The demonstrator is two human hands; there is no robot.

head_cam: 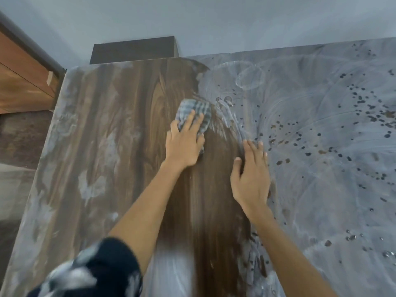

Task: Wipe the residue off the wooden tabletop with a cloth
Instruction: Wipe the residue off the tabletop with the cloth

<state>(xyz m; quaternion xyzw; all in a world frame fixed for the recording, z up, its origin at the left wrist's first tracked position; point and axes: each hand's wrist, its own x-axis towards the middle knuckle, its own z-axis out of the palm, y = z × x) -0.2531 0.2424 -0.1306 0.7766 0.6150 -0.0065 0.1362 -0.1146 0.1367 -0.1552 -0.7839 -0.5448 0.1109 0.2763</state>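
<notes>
Mid-wipe: left hand (184,144) flat-fingered, pressing cloth (194,113) onto bench (132,133); right hand (250,174) spread, bracing. Next, likely: rightward into residue (321,125).

From my feed, the left hand (185,144) covers much of the checked cloth (194,113). The bench (111,129) runs off frame at 3 and 6 o'clock; the patterned sleeve (92,273) blurs at 7.

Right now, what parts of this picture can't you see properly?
All in the head view:
- Most of the checked cloth: the left hand lies over it.
- The tabletop at right and bottom: cut off by the picture's edges.
- The wood under the right hand and both arms.
- The patterned sleeve: blurred.
- The dark specks: too small to identify.
</notes>
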